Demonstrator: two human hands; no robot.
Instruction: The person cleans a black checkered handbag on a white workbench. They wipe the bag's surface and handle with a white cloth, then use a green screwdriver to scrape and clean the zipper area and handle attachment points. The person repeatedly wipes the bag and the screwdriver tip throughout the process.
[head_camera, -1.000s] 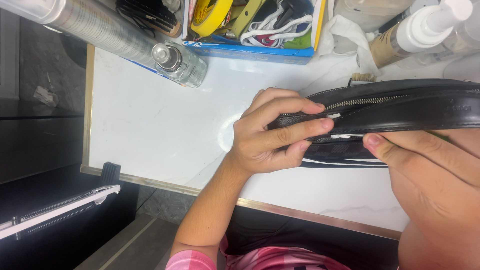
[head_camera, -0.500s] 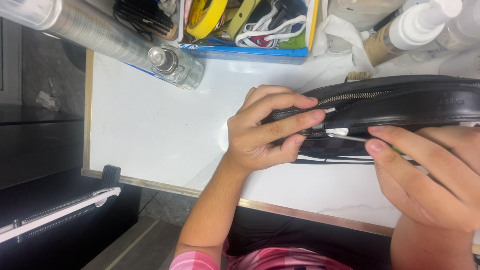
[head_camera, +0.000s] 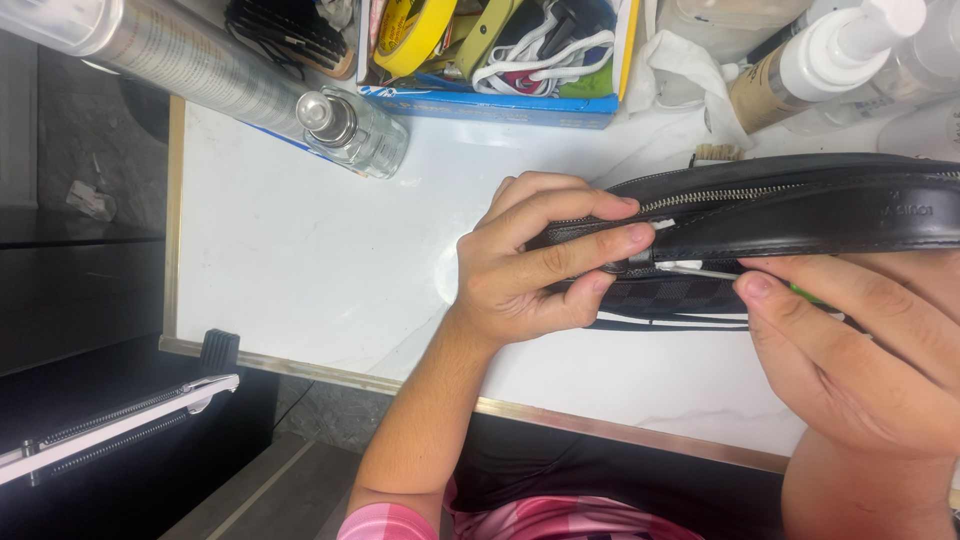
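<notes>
Black leather bag (head_camera: 800, 205) stays clamped at its zipper end in the left hand (head_camera: 530, 265), while the right hand (head_camera: 850, 350) has slid under, fingers pinching a white swab (head_camera: 690, 268) just past the left fingertips.

Bright, even light falls from above onto the white table (head_camera: 300, 260), which shows mild glare. Shadows are soft and short. The right hand (head_camera: 860, 370) at four o'clock is near and slightly blurred; the floor at eight o'clock is dim.
</notes>
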